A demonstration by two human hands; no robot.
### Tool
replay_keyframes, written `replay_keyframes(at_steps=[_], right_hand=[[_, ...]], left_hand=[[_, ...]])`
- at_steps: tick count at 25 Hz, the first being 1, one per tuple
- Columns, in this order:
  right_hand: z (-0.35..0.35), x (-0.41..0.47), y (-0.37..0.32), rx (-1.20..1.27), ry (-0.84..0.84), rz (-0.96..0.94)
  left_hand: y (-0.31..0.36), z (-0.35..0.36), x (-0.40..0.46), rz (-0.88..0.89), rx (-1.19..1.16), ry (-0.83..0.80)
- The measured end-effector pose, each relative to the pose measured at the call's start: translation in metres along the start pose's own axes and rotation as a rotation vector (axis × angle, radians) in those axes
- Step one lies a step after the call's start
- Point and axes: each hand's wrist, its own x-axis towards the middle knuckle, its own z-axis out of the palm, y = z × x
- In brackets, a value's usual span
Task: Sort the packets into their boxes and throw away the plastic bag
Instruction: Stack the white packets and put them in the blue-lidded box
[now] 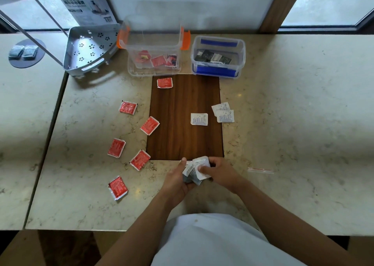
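Marble counter (283,103), wood inlay centre. Both hands low centre: left hand (178,181) cups stack of white packets (195,169), right hand (219,171) pinches top one. Red packets (149,125) scattered left; plastic bag (260,170) right. Orange-clip box (154,49), blue-clip box (218,57) top. Judgement: square stack, collect remaining whites before boxing.

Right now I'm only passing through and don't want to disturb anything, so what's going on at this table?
A person is sorting small packets. Both hands, left hand and right hand, hold a bunch of white packets at the near edge of the marble table. Six red packets lie loose on the left, and three white ones near the wooden inlay. The orange-latched box already holds red packets; the blue-latched box holds dark ones. A plastic bag lies to the right.
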Motion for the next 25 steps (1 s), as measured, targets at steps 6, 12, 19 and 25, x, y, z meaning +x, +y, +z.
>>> replay_keyframes(at_steps=[6, 12, 19, 25], right_hand=[[0.020, -0.004, 0.007, 0.181, 0.178, 0.056], [0.023, -0.009, 0.009, -0.168, 0.320, -0.032], [0.019, -0.008, -0.008, -0.229, 0.337, -0.203], [0.034, -0.008, -0.011, -0.234, 0.241, -0.177]], left_hand=[[-0.004, 0.003, 0.001, 0.046, -0.002, -0.018], [-0.004, -0.004, 0.003, 0.035, -0.049, 0.054], [-0.008, -0.004, 0.006, 0.010, -0.006, -0.004], [-0.008, 0.000, 0.005, 0.034, 0.026, -0.026]])
